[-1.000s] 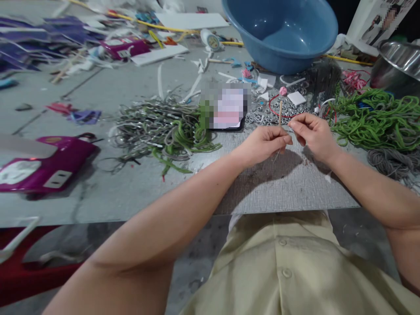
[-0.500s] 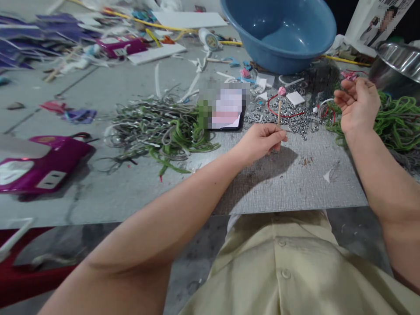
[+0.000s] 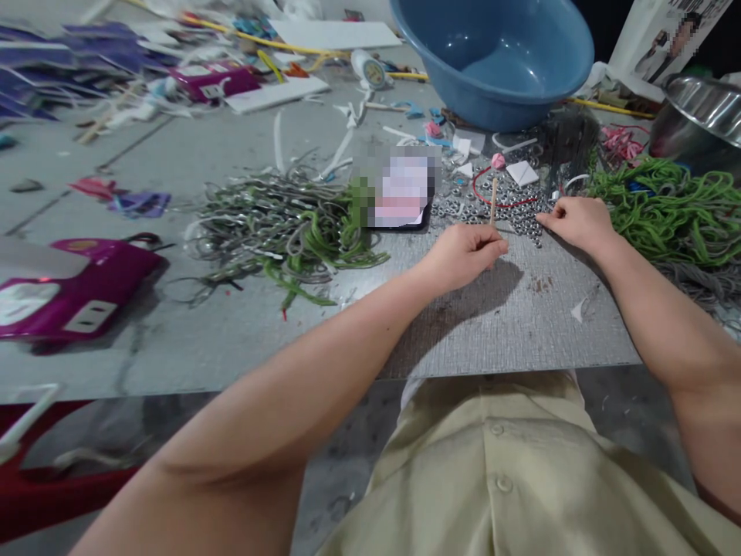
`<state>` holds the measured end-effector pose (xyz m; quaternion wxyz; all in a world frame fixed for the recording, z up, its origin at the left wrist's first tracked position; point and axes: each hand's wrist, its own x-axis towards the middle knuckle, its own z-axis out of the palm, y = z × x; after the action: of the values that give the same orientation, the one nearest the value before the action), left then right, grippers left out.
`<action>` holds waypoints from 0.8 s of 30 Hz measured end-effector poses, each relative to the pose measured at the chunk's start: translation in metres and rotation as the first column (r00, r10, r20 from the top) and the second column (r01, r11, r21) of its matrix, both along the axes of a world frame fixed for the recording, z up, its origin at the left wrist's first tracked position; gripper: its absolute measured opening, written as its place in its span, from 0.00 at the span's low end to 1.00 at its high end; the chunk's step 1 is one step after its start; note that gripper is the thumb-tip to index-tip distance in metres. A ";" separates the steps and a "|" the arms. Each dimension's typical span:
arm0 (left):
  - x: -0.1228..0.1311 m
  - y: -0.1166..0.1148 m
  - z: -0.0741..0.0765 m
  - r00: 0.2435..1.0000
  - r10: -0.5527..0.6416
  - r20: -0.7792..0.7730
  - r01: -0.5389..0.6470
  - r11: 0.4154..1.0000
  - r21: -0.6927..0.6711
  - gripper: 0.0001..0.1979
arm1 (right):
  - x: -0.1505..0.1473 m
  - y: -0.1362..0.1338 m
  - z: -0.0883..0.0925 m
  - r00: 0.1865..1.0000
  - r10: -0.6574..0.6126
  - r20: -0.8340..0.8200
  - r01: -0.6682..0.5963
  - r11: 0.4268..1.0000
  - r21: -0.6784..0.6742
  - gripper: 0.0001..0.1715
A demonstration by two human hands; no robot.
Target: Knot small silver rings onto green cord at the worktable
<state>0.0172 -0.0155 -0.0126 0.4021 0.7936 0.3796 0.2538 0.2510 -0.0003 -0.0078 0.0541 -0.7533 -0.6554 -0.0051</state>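
My left hand (image 3: 466,251) is closed in a pinch round a thin wooden stick (image 3: 493,199) that stands upright and carries a small pink bud at its top. My right hand (image 3: 576,220) rests on the grey table with its fingertips curled down onto a scatter of small metal rings (image 3: 518,208); whether it holds one I cannot make out. A red loop of wire (image 3: 499,193) lies among the rings just behind the stick.
A blue basin (image 3: 492,54) stands at the back, a steel bowl (image 3: 703,104) at the far right. Green cords (image 3: 665,205) pile beside my right hand; grey-green cords (image 3: 278,228) lie left of a phone (image 3: 402,189). A magenta box (image 3: 75,286) sits far left.
My right hand left the stick, swung up and right over the green cords, then came down onto the metal rings. My left hand kept the stick upright in place.
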 end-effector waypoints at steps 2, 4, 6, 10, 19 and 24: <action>0.000 0.000 -0.001 1.000 0.000 0.003 0.000 1.000 0.011 0.10 | -0.001 0.000 -0.002 0.999 -0.016 -0.050 0.018 1.000 0.025 0.14; -0.001 0.001 -0.001 1.000 -0.001 0.013 0.001 1.000 0.009 0.10 | -0.002 0.000 -0.005 0.992 -0.047 -0.119 0.054 0.997 0.053 0.09; -0.001 0.001 -0.001 1.000 0.002 0.027 -0.002 1.000 0.005 0.10 | -0.003 -0.001 -0.005 0.983 -0.076 -0.165 0.088 0.994 0.066 0.09; -0.001 0.000 0.000 1.000 0.017 0.026 -0.017 1.000 -0.005 0.11 | -0.005 0.000 -0.004 0.981 -0.093 -0.169 0.105 0.993 0.062 0.16; 0.000 -0.001 0.002 1.000 0.016 0.007 -0.016 1.000 -0.008 0.11 | 0.003 0.002 -0.005 0.946 -0.094 -0.312 0.113 0.993 0.042 0.13; -0.001 0.000 0.000 1.000 0.001 0.017 -0.001 1.000 0.026 0.10 | -0.004 0.003 -0.002 0.982 -0.092 -0.166 0.097 0.995 0.023 0.18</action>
<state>0.0166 -0.0155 -0.0129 0.3948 0.7964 0.3734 0.2655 0.2472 0.0025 -0.0098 0.1193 -0.7805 -0.6120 0.0445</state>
